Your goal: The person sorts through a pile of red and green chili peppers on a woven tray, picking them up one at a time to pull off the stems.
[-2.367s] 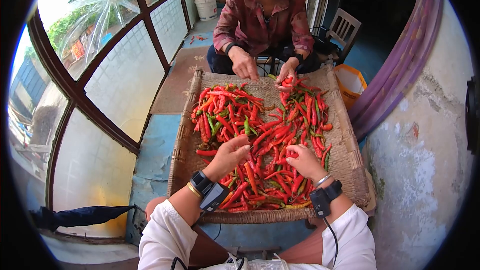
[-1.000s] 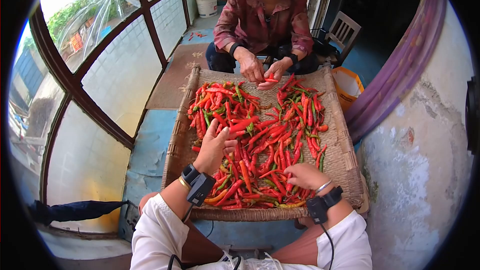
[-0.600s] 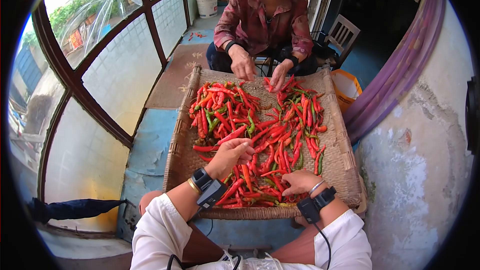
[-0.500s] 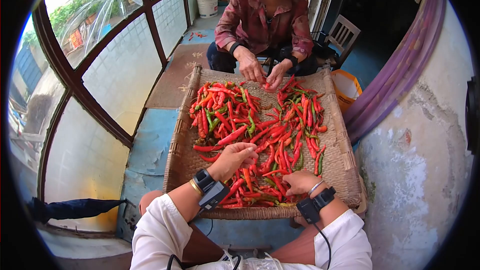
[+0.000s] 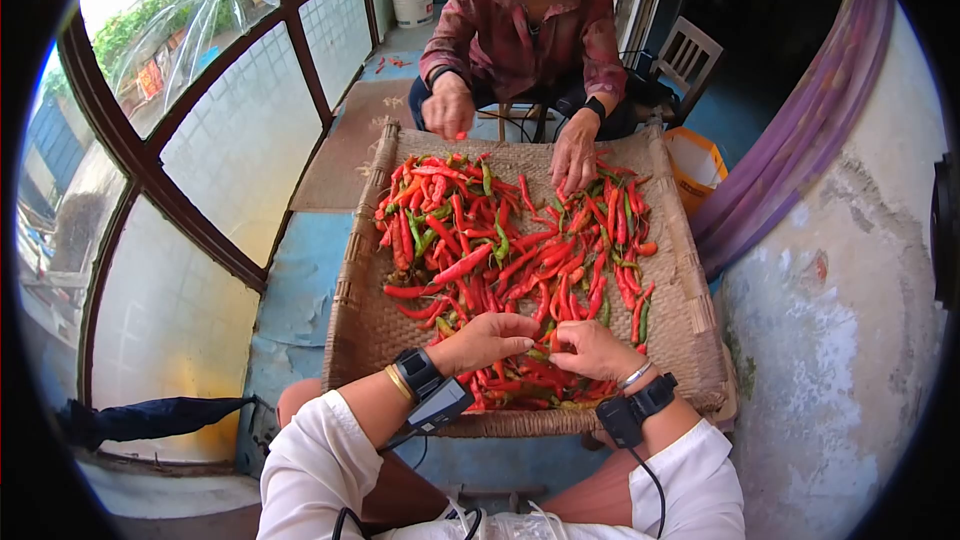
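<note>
Red peppers [image 5: 535, 260], with a few green ones among them, lie heaped on a woven tray [image 5: 350, 330]. Over the near part of the heap, my left hand [image 5: 487, 340] has its fingers bent and pressed together, pointing right. My right hand [image 5: 590, 350] faces it from the right with curled fingers, a small gap between the two. What the fingertips of either hand hold is too small or hidden to name.
Across the tray a person in a red patterned shirt [image 5: 505, 30] has one hand [image 5: 574, 150] on the peppers and another [image 5: 448, 108] at the far edge. A wooden chair [image 5: 686, 55], yellow-edged bag [image 5: 697, 160] and white bucket [image 5: 412, 2] stand beyond.
My hands have come closer together, the left moving right and the right moving slightly left. The other person's hands have separated, one going left and one down to the peppers.
</note>
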Demonstrator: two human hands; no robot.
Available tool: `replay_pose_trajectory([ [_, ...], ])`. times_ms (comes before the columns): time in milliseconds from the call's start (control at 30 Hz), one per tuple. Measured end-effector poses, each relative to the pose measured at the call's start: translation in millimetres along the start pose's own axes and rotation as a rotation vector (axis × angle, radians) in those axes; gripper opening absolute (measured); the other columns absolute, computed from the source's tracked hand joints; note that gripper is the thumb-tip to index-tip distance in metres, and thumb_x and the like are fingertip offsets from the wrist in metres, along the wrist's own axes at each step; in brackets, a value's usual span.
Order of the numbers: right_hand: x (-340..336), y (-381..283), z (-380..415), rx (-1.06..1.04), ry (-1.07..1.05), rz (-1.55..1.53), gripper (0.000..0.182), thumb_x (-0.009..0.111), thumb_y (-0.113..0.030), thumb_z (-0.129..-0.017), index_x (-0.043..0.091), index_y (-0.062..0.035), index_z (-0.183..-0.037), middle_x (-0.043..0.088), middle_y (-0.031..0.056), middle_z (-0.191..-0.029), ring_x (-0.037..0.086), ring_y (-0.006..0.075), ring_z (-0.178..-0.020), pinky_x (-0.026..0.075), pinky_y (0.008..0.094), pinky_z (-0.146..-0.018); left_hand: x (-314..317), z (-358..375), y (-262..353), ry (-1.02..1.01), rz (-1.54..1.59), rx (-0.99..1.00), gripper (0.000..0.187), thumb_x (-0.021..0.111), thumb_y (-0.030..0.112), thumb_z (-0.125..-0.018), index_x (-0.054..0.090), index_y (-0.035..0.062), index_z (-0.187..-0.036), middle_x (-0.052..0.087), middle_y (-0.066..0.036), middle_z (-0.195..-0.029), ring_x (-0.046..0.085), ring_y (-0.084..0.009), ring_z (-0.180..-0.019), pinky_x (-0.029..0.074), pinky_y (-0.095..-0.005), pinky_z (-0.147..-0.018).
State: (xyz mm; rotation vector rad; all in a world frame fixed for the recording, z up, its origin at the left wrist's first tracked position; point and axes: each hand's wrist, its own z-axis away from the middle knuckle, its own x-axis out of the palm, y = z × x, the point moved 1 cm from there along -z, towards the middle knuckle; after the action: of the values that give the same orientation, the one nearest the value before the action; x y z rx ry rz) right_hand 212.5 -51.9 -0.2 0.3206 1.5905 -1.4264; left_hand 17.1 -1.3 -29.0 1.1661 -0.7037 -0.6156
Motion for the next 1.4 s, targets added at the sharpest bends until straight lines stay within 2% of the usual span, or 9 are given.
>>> replay_pose_trajectory([
  [167,3.9,-2.9,-1.0,0.086,0.205,-0.546,0.006,0.057,-0.007,-0.078,0.056,-0.0015,-0.080,0.057,0.0017,-0.073,0.055,0.0086,-0.069,0.044,0.0230,-0.063,0.2,-2.5,-7.3,-0.139,0.014,-0.010,0.036,0.057,0.009,-0.082,0.047,0.0017,-0.117,0.057,-0.003,-0.100,0.053,-0.0087,-0.088,0.046,-0.0231,-0.076],
  [367,-5.8,-13.5,0.2,0.146,0.337,-1.133,0.009,0.055,-0.010,-0.082,0.055,-0.0027,-0.087,0.057,0.0032,-0.069,0.056,0.0090,-0.060,0.047,0.0202,-0.051,4.3,3.8,13.3,-0.214,-0.240,-0.100,0.037,0.058,0.016,-0.082,0.048,0.0028,-0.116,0.058,0.000,-0.094,0.053,-0.0060,-0.082,0.046,-0.0206,-0.068],
  [700,-6.6,-6.0,-1.2,0.165,0.347,-1.260,0.008,0.053,-0.009,-0.083,0.053,-0.0031,-0.088,0.060,0.0066,-0.075,0.060,0.0123,-0.061,0.051,0.0240,-0.052,10.1,7.9,20.7,-0.171,-0.112,-0.117,0.021,0.057,0.023,-0.083,0.058,0.0050,-0.093,0.053,0.005,-0.069,0.048,-0.0022,-0.059,0.043,-0.0180,-0.052],
  [800,-18.9,12.9,2.3,0.180,0.629,-1.458,0.012,0.051,-0.015,-0.085,0.053,-0.0038,-0.088,0.060,0.0054,-0.074,0.059,0.0100,-0.060,0.051,0.0240,-0.050,3.1,7.2,23.5,-0.059,-0.073,-0.110,0.021,0.056,0.025,-0.084,0.058,0.0038,-0.085,0.054,0.004,-0.065,0.047,-0.0018,-0.052,0.041,-0.0170,-0.047],
  [933,-22.8,24.2,5.2,0.348,0.552,-1.213,0.013,0.054,-0.015,-0.083,0.055,-0.0032,-0.088,0.060,0.0047,-0.075,0.057,0.0093,-0.060,0.047,0.0205,-0.051,-13.9,9.0,46.1,0.121,-0.081,-0.058,0.017,0.051,0.020,-0.087,0.057,0.0045,-0.090,0.059,-0.001,-0.073,0.047,-0.0027,-0.050,0.039,-0.0165,-0.043],
  [1000,-10.4,25.9,-0.2,0.256,0.284,-0.638,0.017,0.058,-0.015,-0.080,0.057,-0.0006,-0.089,0.059,0.0038,-0.071,0.058,0.0100,-0.061,0.046,0.0238,-0.052,-22.5,4.4,49.0,0.316,0.263,0.112,0.027,0.048,0.022,-0.088,0.048,0.0028,-0.107,0.059,-0.005,-0.084,0.051,-0.0056,-0.057,0.043,-0.0169,-0.049],
  [1033,-9.3,18.0,1.0,0.221,0.190,-0.364,0.021,0.060,-0.016,-0.076,0.058,-0.0022,-0.092,0.061,0.0070,-0.075,0.060,0.0183,-0.068,0.047,0.0309,-0.061,-24.4,2.9,48.8,0.462,0.426,0.163,0.031,0.047,0.022,-0.088,0.044,0.0022,-0.112,0.059,-0.007,-0.088,0.053,-0.0067,-0.060,0.044,-0.0174,-0.052],
  [1200,8.4,9.2,3.6,0.162,-0.223,0.111,0.029,0.060,-0.022,-0.072,0.058,-0.0077,-0.097,0.060,0.0145,-0.087,0.056,0.0315,-0.087,0.043,0.0390,-0.076,-28.1,2.1,26.0,0.309,0.170,-0.097,0.039,0.049,0.022,-0.088,0.040,0.0012,-0.120,0.059,-0.004,-0.092,0.056,-0.0099,-0.072,0.048,-0.0245,-0.065],
  [1400,6.8,1.1,1.1,0.280,-0.398,0.197,0.025,0.060,-0.022,-0.071,0.061,-0.0086,-0.091,0.061,0.0136,-0.088,0.057,0.0301,-0.087,0.044,0.0396,-0.074,1.3,3.1,11.2,-0.102,-0.280,-0.158,0.035,0.054,0.016,-0.085,0.048,0.0000,-0.115,0.058,-0.004,-0.093,0.054,-0.0074,-0.077,0.047,-0.0226,-0.069],
])
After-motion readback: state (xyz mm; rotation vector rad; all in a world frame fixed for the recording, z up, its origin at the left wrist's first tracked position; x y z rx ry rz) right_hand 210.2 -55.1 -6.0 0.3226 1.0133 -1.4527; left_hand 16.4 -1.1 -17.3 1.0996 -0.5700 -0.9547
